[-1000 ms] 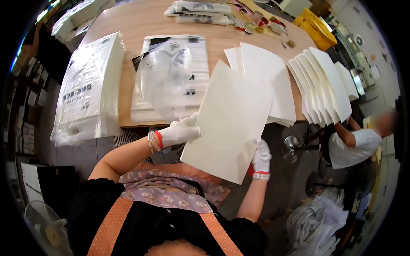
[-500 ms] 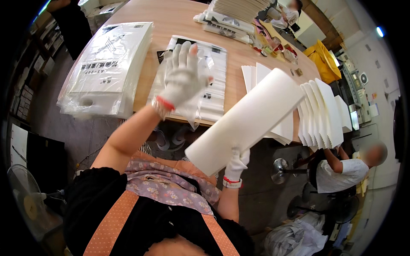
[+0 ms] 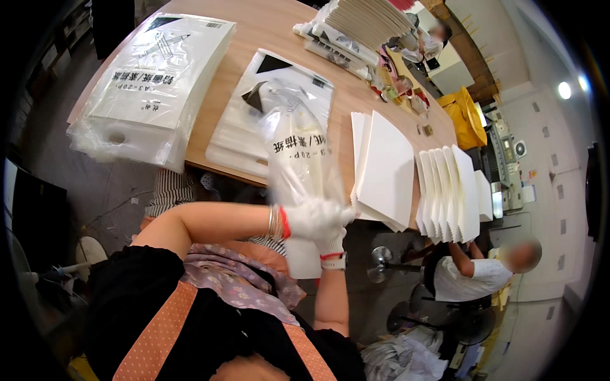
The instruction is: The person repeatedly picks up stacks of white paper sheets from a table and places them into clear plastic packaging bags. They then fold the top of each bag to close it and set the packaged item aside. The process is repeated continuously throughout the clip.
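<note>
Both of my hands wear white gloves and meet in front of my body, at the near edge of the table. My left hand (image 3: 310,219) is closed on the lower part of a clear printed plastic bag (image 3: 298,168), which is smeared by motion. A curved stack of white paper sheets (image 3: 302,261) shows below the hands; how far it runs up inside the bag is hard to make out. My right hand (image 3: 332,244) grips the paper from beneath, its fingers mostly hidden behind the left. Flat printed bags (image 3: 232,130) lie in a pile just beyond.
Filled paper packs (image 3: 155,95) are stacked on the table (image 3: 254,28) at left. White paper stacks (image 3: 386,171) and fanned bundles (image 3: 467,190) stand at right. Wrapped paper (image 3: 337,51) and a yellow bag (image 3: 462,117) are farther back. A seated person (image 3: 473,276) is at right.
My left hand has come from the bag pile down to my right hand, bringing a bag. The white paper sheets have swung from a rightward slant to nearly upright, largely behind the bag.
</note>
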The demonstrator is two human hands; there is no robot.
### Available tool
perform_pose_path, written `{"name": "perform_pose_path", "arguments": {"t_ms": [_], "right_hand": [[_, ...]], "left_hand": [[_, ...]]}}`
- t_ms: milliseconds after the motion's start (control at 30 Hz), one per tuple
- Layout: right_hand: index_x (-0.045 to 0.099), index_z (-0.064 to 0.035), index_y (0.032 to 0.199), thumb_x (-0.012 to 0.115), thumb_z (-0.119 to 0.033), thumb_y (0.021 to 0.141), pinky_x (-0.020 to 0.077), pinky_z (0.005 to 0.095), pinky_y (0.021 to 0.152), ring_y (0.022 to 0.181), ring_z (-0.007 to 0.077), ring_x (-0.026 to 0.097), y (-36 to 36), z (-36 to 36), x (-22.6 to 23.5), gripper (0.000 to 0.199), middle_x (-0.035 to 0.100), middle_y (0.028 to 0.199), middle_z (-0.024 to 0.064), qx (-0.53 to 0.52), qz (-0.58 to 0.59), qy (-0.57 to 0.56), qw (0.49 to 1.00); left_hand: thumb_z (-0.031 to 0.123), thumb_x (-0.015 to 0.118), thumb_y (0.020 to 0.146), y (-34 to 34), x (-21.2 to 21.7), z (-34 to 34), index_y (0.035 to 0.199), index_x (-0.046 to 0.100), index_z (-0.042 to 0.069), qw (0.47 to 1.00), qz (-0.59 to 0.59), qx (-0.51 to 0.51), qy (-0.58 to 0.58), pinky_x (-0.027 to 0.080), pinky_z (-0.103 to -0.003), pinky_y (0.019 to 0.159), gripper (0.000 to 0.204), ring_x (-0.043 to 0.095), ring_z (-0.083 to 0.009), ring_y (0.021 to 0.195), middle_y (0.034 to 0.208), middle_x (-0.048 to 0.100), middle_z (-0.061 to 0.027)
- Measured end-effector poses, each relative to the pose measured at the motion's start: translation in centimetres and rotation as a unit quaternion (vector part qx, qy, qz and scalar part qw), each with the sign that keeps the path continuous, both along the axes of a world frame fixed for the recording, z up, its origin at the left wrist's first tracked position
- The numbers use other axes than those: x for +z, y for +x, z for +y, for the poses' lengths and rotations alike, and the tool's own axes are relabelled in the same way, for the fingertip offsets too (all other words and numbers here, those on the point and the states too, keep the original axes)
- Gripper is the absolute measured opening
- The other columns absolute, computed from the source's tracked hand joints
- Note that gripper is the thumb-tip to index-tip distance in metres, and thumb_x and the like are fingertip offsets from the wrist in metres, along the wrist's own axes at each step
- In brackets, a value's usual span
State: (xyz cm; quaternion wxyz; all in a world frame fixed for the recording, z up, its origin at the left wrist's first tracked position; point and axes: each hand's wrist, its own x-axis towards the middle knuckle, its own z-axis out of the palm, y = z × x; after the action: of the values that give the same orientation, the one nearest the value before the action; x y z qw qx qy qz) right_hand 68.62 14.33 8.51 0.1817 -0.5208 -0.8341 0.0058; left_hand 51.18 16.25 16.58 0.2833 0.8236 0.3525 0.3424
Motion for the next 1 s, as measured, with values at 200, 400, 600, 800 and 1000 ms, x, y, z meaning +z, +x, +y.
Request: {"name": "perform_pose_path", "arguments": {"t_ms": [200, 400, 600, 800, 1000], "right_hand": [[0.045, -0.002, 0.122, 0.072, -0.031, 0.074, 0.0483, 0.0406, 0.079, 0.092, 0.0339, 0.059, -6.8, 3.8, 1.6, 0.062, 0.058, 0.105, 0.0201, -0.221, 0.215, -0.011, 0.951], [0.036, -0.01, 0.133, 0.055, -0.014, 0.079, 0.0486, 0.0446, 0.067, 0.076, 0.0324, 0.063, -5.2, 9.7, -5.2, 0.057, 0.065, 0.082, 0.0123, -0.198, 0.069, -0.114, 0.971], [0.011, -0.0067, 0.146, 0.049, -0.007, 0.084, 0.0498, 0.0421, 0.073, 0.086, 0.0329, 0.064, -6.5, 5.4, -0.7, 0.073, 0.065, 0.099, 0.0172, -0.164, 0.061, -0.25, 0.952], [0.008, -0.0023, 0.144, 0.039, -0.008, 0.093, 0.0477, 0.0371, 0.088, 0.109, 0.0329, 0.058, -5.6, -10.3, 4.2, 0.06, 0.049, 0.129, 0.0252, 0.027, 0.326, -0.353, 0.876], [0.031, -0.0006, 0.137, 0.044, -0.005, 0.09, 0.0482, 0.036, 0.085, 0.102, 0.0306, 0.06, -4.9, -15.8, 2.6, 0.049, 0.054, 0.123, 0.0248, 0.066, 0.241, -0.219, 0.943]], "left_hand": [[0.021, 0.059, 0.078, -7.0, -2.4, -0.7, 0.117, 0.052, 0.016, 0.979, 0.103, 0.153, -0.084, 0.051, -0.048, 0.067, 0.041, 0.064, -0.033, 0.088, 0.096, 0.064, -0.0122], [0.008, 0.061, 0.077, -17.7, -11.5, 2.1, 0.111, 0.055, 0.009, 0.896, 0.155, 0.262, 0.323, 0.048, -0.04, 0.086, 0.034, 0.056, -0.0243, 0.102, 0.107, 0.057, -0.0088], [0.002, 0.053, 0.082, -20.7, -11.3, -2.1, 0.112, 0.052, 0.001, 0.855, -0.157, 0.42, -0.262, 0.044, -0.031, 0.079, 0.03, 0.054, -0.0229, 0.09, 0.097, 0.056, -0.0114], [0.011, 0.048, 0.09, -20.1, -7.4, -18.3, 0.116, 0.05, -0.004, 0.942, -0.076, 0.261, -0.196, 0.043, -0.036, 0.087, 0.031, 0.055, -0.0285, 0.098, 0.104, 0.056, -0.0182], [0.003, 0.05, 0.085, -20.0, -5.4, -19.3, 0.115, 0.052, -0.003, 0.952, -0.148, 0.155, -0.219, 0.044, -0.035, 0.089, 0.03, 0.057, -0.0254, 0.101, 0.11, 0.057, -0.0193]]}}
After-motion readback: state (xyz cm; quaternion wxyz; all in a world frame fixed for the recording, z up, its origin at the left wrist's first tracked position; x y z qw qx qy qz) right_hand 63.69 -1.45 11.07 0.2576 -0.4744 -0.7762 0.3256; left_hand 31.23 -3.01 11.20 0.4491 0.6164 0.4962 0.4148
